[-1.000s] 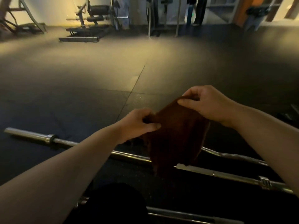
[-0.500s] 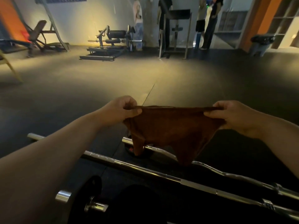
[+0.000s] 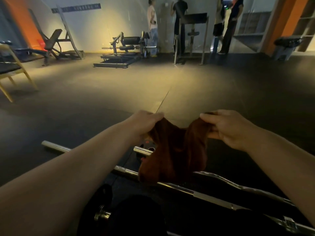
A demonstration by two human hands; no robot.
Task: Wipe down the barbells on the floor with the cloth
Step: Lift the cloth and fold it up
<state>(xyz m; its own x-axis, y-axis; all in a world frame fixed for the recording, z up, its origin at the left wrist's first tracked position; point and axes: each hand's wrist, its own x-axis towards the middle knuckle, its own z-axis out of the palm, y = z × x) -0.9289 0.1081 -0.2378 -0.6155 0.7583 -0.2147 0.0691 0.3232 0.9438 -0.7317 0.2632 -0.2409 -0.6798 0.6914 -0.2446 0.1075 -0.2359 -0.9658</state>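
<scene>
Left hand (image 3: 146, 124) and right hand (image 3: 226, 128) are each pinching a top corner of the brown cloth (image 3: 177, 154), fingers curled into the fabric, and the cloth is sagging between them. The straight barbell (image 3: 213, 199) is lying on the floor (image 3: 85, 116) directly below both hands, its long axis running far-left to near-right. The cloth's bottom edge is hanging at that barbell; can't tell if it's touching. A curl bar (image 3: 143, 150) is lying just behind the straight barbell, partly hidden by the cloth. A third bar (image 3: 102, 215) is sitting on the person's side of it. Both hands look about equally near. Wiping likely isn't started: the cloth needs to go straight down onto the shaft, then along it.
</scene>
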